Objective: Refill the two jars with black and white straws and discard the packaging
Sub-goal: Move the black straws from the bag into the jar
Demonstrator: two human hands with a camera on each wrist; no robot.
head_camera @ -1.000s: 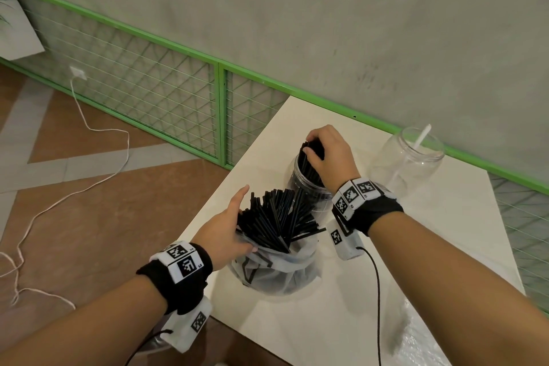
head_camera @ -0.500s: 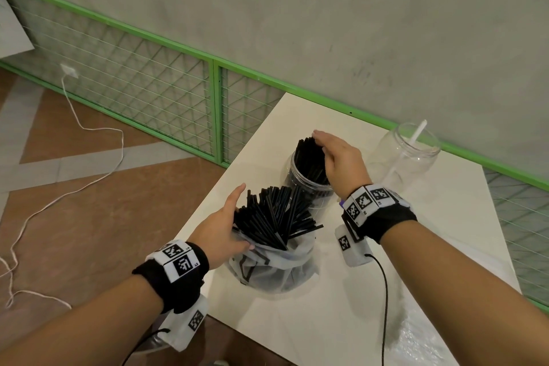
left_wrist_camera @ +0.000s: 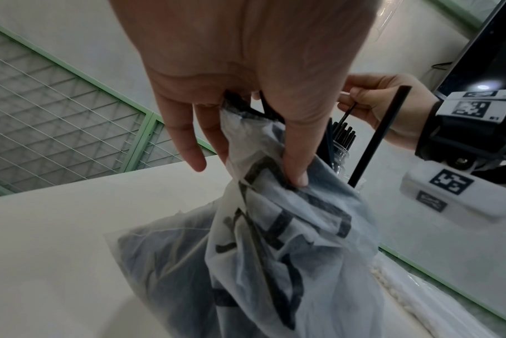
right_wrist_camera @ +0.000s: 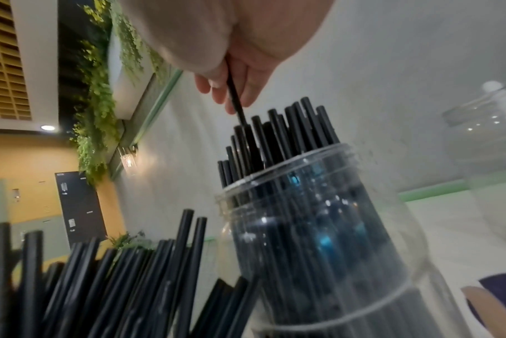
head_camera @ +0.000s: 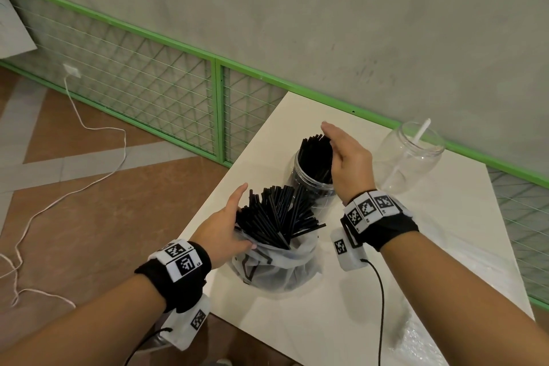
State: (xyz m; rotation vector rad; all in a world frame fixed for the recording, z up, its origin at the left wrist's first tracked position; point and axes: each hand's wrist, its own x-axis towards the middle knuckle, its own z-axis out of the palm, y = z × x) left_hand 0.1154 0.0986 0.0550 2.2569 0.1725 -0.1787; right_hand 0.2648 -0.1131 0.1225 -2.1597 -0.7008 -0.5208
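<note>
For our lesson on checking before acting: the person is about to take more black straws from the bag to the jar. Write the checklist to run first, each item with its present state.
1. Left hand holds the bag upright: ok, thumb pinches the plastic.
2. Black straws left in the bag: ok, many stick out.
3. Right hand free for a new bunch: not ok, it pinches one straw over the black-straw jar.
4. Room left in that jar: cannot tell.
5. Second jar filled: not ok, one white straw.
6. Packaging discarded: not ok.

Clear glossy plastic jar (head_camera: 309, 184), matt black straws (head_camera: 279, 217), frosted crinkly plastic bag (head_camera: 276, 270), smooth white tabletop (head_camera: 430, 261).
</note>
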